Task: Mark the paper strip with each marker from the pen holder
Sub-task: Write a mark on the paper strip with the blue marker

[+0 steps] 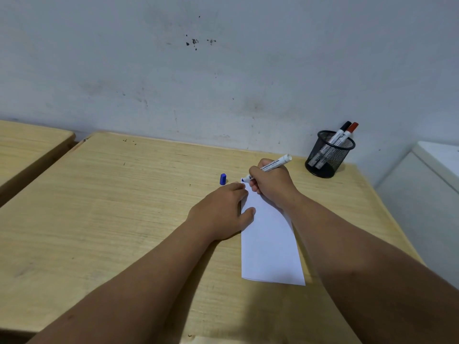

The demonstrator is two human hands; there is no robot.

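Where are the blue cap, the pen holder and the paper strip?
blue cap (223, 179): head view, middle of cap.
pen holder (323, 160): head view, mesh wall.
paper strip (269, 244): head view, bare middle.

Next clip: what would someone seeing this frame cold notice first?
Two bare forearms converge mid-desk: the right hand grips an uncapped blue-tipped white marker at the far end of a white paper strip, which the left hand pins flat. Its loose blue cap lies just left, and a black mesh pen holder with black- and red-capped markers stands at the far right corner.

Print on marker (269, 168) barrel too small, unreadable
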